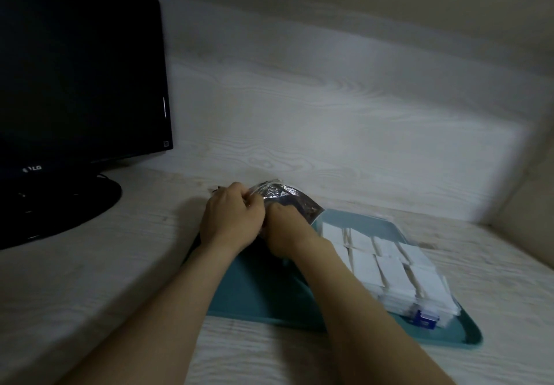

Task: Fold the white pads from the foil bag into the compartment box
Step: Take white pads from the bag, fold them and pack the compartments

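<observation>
A crinkled silver foil bag (281,197) lies at the far left corner of a teal tray (260,291). My left hand (232,220) grips the bag's upper edge. My right hand (286,231) presses against it just to the right, fingers curled at the bag's mouth; what they hold is hidden. A clear compartment box (389,267) sits on the tray's right half, its cells filled with folded white pads (364,267). A blue latch (424,320) shows at the box's near end.
A black LG monitor (78,79) on a round stand (60,205) occupies the left of the pale wood desk (105,279). A wood-grain wall panel (329,121) rises right behind the tray.
</observation>
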Motion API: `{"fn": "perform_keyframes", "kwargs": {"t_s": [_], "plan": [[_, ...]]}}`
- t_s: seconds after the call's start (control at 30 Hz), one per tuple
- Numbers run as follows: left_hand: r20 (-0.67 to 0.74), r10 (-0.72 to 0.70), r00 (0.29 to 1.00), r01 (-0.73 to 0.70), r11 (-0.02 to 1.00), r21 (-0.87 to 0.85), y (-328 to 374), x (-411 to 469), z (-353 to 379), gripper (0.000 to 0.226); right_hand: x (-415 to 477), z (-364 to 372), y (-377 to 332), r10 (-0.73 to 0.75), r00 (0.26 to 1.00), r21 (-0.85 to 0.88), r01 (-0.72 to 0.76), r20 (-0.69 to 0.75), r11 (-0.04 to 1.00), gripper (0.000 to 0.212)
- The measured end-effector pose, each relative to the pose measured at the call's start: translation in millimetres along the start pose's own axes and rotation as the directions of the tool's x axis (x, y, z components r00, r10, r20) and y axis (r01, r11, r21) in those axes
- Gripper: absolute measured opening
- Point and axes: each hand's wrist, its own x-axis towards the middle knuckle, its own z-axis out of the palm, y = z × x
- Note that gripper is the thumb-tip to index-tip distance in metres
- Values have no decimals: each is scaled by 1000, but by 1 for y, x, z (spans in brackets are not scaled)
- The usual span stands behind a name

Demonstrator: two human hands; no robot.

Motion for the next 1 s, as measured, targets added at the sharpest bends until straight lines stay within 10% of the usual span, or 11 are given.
{"fn": "perform_keyframes", "kwargs": {"t_s": [0.57, 1.0], "plan": [[-54, 73, 996, -68, 994, 89, -3, 0, 0, 24, -31, -25, -7, -211, 977, -276, 209, 22, 938, 36], [-61, 102, 993, -95, 989, 115, 0, -2, 1, 28, -27, -31, 2, -180, 980, -142, 190, 81, 971, 28]]}}
